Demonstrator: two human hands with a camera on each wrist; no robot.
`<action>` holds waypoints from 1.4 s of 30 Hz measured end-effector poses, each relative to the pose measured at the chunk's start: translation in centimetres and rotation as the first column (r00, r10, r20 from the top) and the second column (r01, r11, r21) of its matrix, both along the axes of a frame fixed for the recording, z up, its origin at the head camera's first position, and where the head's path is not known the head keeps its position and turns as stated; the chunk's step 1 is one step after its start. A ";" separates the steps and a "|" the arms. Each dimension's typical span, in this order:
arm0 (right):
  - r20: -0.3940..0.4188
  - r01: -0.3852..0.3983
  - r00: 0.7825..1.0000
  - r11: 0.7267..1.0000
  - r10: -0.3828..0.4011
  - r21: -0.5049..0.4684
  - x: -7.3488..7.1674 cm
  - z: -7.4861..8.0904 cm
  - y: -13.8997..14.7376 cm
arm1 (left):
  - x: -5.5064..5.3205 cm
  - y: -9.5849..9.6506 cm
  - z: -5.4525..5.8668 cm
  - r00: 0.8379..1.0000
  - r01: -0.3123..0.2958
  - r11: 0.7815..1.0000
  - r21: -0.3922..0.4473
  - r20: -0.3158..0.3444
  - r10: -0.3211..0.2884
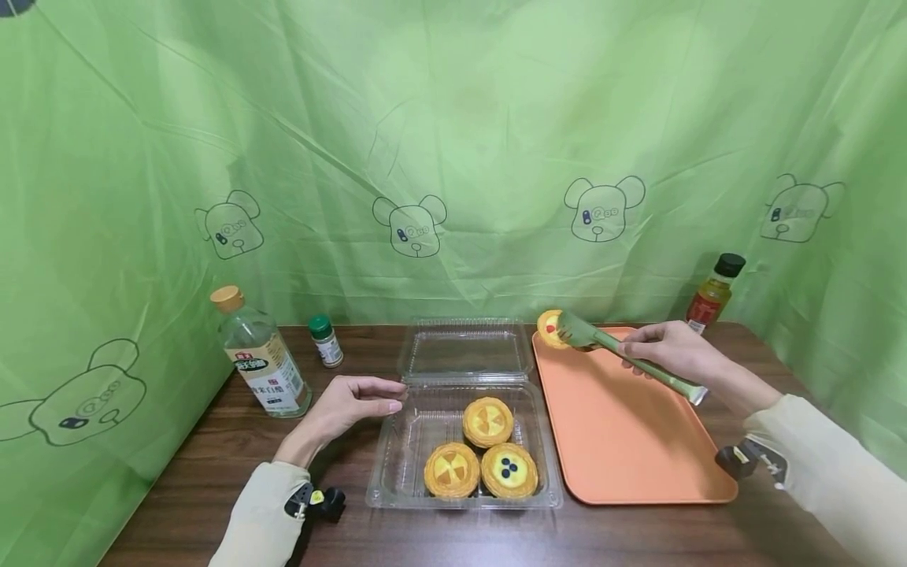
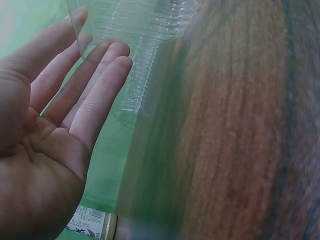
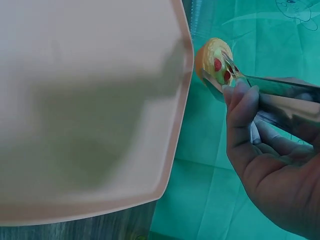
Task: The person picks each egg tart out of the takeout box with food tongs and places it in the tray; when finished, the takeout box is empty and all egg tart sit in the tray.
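Note:
In the head view my right hand grips a pair of green-tipped tongs. The tongs' tips hold an egg tart with red pieces on top, just off the far left corner of the orange tray; the right wrist view shows this tart up close. My left hand, fingers fairly straight, touches the left edge of a clear plastic box near its hinge. Inside the box sit two tarts with orange wedges and one with dark berries. Its lid lies back.
A large vinegar bottle and a small green-capped jar stand at the back left. Behind the tray at the right is a dark-capped bottle. A green cloth hangs behind the wooden table.

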State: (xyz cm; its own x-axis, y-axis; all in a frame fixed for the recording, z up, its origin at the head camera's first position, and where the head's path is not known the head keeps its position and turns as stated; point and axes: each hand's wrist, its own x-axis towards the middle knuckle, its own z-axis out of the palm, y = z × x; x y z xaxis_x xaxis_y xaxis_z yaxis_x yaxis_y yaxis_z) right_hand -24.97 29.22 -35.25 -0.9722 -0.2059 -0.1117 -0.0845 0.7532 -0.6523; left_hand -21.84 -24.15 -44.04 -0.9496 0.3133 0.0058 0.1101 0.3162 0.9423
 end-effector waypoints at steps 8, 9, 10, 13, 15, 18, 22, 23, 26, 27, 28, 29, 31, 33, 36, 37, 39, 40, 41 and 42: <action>0.029 -0.019 0.999 1.000 0.019 0.001 -0.1 -0.7 0.5 | 0.0 0.0 0.0 1.000 0.001 1.000 0.009 -0.006 -0.001; 0.034 -0.020 0.999 1.000 0.020 -0.001 -0.1 -0.7 0.6 | 0.0 0.0 0.0 1.000 0.001 1.000 0.010 -0.005 -0.001; 0.035 -0.021 0.999 1.000 0.021 0.005 -0.1 -0.8 0.6 | 0.0 0.0 0.0 1.000 0.002 1.000 0.009 -0.004 -0.002; 0.044 -0.019 0.999 1.000 0.018 0.022 -0.1 -0.9 0.6 | 0.1 0.0 0.0 1.000 0.002 1.000 0.005 -0.001 -0.002; 0.052 -0.015 0.999 1.000 0.014 0.027 -0.1 -0.9 0.5 | 0.1 0.0 0.0 1.000 0.001 1.000 0.004 -0.001 -0.001; 0.062 -0.009 0.998 1.000 0.008 0.012 -0.2 -0.9 0.5 | 0.0 0.0 0.0 1.000 0.000 1.000 0.002 -0.005 0.000; 0.071 -0.005 0.997 1.000 0.006 -0.009 -0.2 -1.0 0.6 | 0.0 0.0 0.0 1.000 0.003 1.000 0.001 -0.007 -0.003; 0.074 -0.006 0.997 1.000 0.007 -0.016 -0.2 -1.0 0.6 | 0.0 0.0 0.0 1.000 0.004 1.000 0.000 -0.007 -0.004; 0.089 -0.005 0.996 0.999 0.009 -0.046 -0.2 -1.1 0.7 | 0.0 0.0 0.0 1.000 0.007 1.000 -0.003 -0.004 -0.007; 0.096 -0.003 0.995 0.998 0.008 -0.060 -0.2 -1.1 0.7 | 0.0 0.0 0.0 1.000 0.007 1.000 -0.004 -0.004 -0.007; 0.103 0.004 0.995 0.998 0.003 -0.068 -0.2 -1.1 0.7 | 0.0 0.0 0.0 1.000 0.006 1.000 -0.006 -0.004 -0.006; 0.107 0.010 0.994 0.998 -0.002 -0.069 -0.2 -1.1 0.7 | 0.0 0.0 0.0 1.000 0.004 1.000 -0.006 -0.003 -0.004; 0.111 0.019 0.994 0.998 -0.012 -0.059 -0.2 -1.1 0.7 | 0.0 0.0 0.0 1.000 0.002 1.000 -0.006 -0.004 -0.002; 0.111 0.023 0.994 0.999 -0.018 -0.041 -0.1 -1.0 0.7 | 0.0 0.0 0.0 1.000 0.000 1.000 -0.003 -0.004 0.000; 0.103 0.017 0.995 1.000 -0.015 -0.018 0.0 -0.9 0.8 | 0.1 0.0 0.0 1.000 0.003 1.000 0.000 -0.004 -0.003; 0.097 0.013 0.995 1.000 -0.012 -0.013 0.0 -0.9 0.9 | 0.1 0.0 0.0 1.000 0.005 1.000 -0.001 -0.004 -0.005; 0.089 0.016 0.996 1.000 -0.015 -0.012 0.2 -0.7 1.0 | 0.1 0.0 0.0 1.000 0.006 1.000 -0.002 -0.004 -0.006; 0.082 0.022 0.996 1.000 -0.021 -0.014 0.2 -0.6 1.0 | 0.1 0.0 0.1 1.000 0.007 1.000 -0.002 -0.004 -0.007; 0.071 0.027 0.997 1.000 -0.026 -0.006 0.2 -0.5 1.1 | 0.1 0.0 0.1 1.000 0.006 1.000 -0.004 -0.005 -0.006; 0.056 0.029 0.998 1.000 -0.029 0.005 0.3 -0.3 1.2 | 0.1 0.0 0.1 1.000 0.005 1.000 -0.003 -0.006 -0.005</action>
